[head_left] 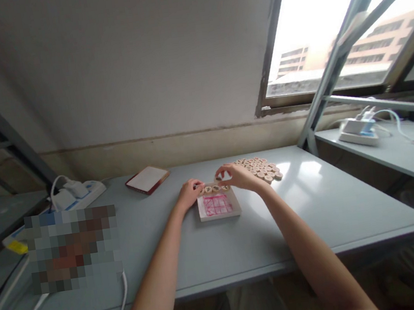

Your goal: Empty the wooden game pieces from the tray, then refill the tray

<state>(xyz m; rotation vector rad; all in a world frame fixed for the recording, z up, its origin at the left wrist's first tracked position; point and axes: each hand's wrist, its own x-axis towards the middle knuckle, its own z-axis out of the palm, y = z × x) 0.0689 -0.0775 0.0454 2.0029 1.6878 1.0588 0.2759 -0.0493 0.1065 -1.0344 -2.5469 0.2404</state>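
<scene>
A shallow white box (220, 215) with pink lines on its floor sits on the desk before me. Several round wooden Chinese chess pieces (216, 188) stand in a row along its far side. My left hand (189, 194) grips the box's far left corner, its fingertips partly hidden. Over the far edge, my right hand (236, 175) pinches one Chinese chess piece (218, 178) between thumb and fingers. Just beyond that hand, many loose pieces (260, 167) lie flat in a cluster, partly covered by it.
A box lid (148, 179) with a dark red edge lies at the back left. Power strips with plugs (77, 193) and white cables occupy the left side, beside a blurred-out patch. Metal frame posts (310, 135) rise at the desk's ends, and a wall stands behind.
</scene>
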